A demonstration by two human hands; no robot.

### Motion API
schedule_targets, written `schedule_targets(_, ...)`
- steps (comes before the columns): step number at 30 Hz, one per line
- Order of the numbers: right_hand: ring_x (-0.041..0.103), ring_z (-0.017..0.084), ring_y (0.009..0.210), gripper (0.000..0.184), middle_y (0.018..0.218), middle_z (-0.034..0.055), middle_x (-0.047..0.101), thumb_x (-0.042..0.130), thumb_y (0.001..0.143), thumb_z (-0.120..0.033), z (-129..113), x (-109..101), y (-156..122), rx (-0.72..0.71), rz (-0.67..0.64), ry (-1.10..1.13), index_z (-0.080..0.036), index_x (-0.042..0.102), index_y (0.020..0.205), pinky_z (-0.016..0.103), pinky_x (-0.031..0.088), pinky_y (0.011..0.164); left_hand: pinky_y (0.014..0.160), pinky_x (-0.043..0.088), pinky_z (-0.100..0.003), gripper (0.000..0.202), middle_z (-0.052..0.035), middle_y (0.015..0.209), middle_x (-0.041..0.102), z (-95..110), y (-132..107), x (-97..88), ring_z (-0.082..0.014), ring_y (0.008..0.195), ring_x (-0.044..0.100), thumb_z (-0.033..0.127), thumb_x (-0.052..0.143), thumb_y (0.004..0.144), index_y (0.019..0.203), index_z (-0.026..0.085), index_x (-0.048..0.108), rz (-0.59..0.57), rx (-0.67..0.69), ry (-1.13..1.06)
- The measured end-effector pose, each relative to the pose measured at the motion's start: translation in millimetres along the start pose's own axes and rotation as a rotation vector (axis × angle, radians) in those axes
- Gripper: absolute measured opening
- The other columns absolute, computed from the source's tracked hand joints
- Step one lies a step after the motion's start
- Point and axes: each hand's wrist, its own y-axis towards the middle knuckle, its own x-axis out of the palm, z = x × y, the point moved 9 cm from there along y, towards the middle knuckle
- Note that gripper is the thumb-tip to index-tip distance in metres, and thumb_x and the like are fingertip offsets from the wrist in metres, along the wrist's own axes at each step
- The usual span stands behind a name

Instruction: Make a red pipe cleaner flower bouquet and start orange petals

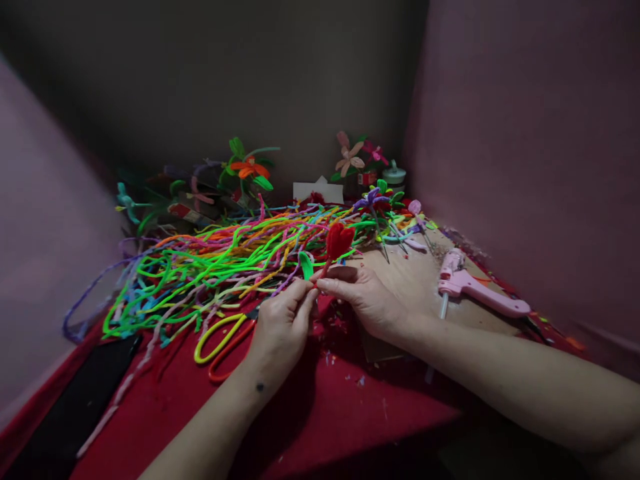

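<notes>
A red pipe-cleaner flower point(339, 243) stands upright between my two hands, its petals bunched at the top. My left hand point(284, 319) pinches the low end of its red stem. Fingertips of my right hand point(367, 297) close on the stem right beside the left ones. A green pipe-cleaner leaf point(305, 265) rises just behind my left fingertips; whether it joins the stem I cannot tell. Scissors with yellow and red handles point(220, 339) lie beside my left wrist, their blades mostly hidden.
Loose coloured pipe cleaners point(200, 267) pile across the table behind my hands. A pink glue gun point(465, 285) rests on a brown board point(400, 280) at right. A black flat object point(85, 393) lies at left. Finished flowers point(247, 167) stand at the back near a lidded jar point(394, 175).
</notes>
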Motion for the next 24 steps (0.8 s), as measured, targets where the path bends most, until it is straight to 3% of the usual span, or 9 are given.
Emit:
schedule_targets(10, 0.056, 0.011, 0.073, 0.016, 0.073, -0.0006, 0.063, 0.065, 0.077, -0.033, -6.4, 14.5, -2.6, -0.013, -0.116, -0.097, -0.017, 0.068, 0.077, 0.028, 0.043, 0.081, 0.035, 0.025, -0.016, 0.016, 0.0071, 0.05, 0.046, -3.2, 0.4, 2.2, -0.0031, 0.035, 0.033, 0.032, 0.057, 0.08, 0.076, 0.016, 0.059, -0.038, -0.156, -0.339)
schedule_targets(17, 0.055, 0.01, 0.066, 0.015, 0.071, -0.001, 0.063, 0.063, 0.078, -0.03, -1.0, 8.7, -1.7, -0.004, -0.13, -0.135, -0.016, 0.066, 0.074, 0.024, 0.044, 0.067, 0.034, 0.024, -0.014, 0.016, 0.0068, 0.05, 0.048, -7.0, 0.1, 8.7, -0.0015, 0.033, 0.034, 0.031, 0.062, 0.078, 0.076, 0.015, 0.06, -0.095, -0.225, -0.466)
schedule_targets(21, 0.059, 0.012, 0.07, 0.018, 0.075, 0.0015, 0.065, 0.061, 0.08, -0.032, 4.6, 9.3, -0.5, 0.011, -0.184, -0.112, -0.015, 0.066, 0.08, 0.026, 0.046, 0.068, 0.033, 0.025, -0.014, 0.016, 0.0069, 0.05, 0.049, -6.9, -1.0, 13.4, -0.0006, 0.032, 0.032, 0.03, 0.063, 0.077, 0.074, 0.015, 0.058, -0.14, -0.261, -0.579)
schedule_targets(24, 0.059, 0.012, 0.071, 0.018, 0.076, 0.0012, 0.066, 0.063, 0.078, -0.031, 6.0, 5.1, 1.0, 0.021, -0.147, -0.082, -0.017, 0.067, 0.087, 0.027, 0.046, 0.069, 0.031, 0.026, -0.013, 0.015, 0.0078, 0.049, 0.047, -8.5, -1.7, 15.7, -0.0002, 0.03, 0.028, 0.028, 0.063, 0.078, 0.075, 0.015, 0.057, -0.162, -0.298, -0.664)
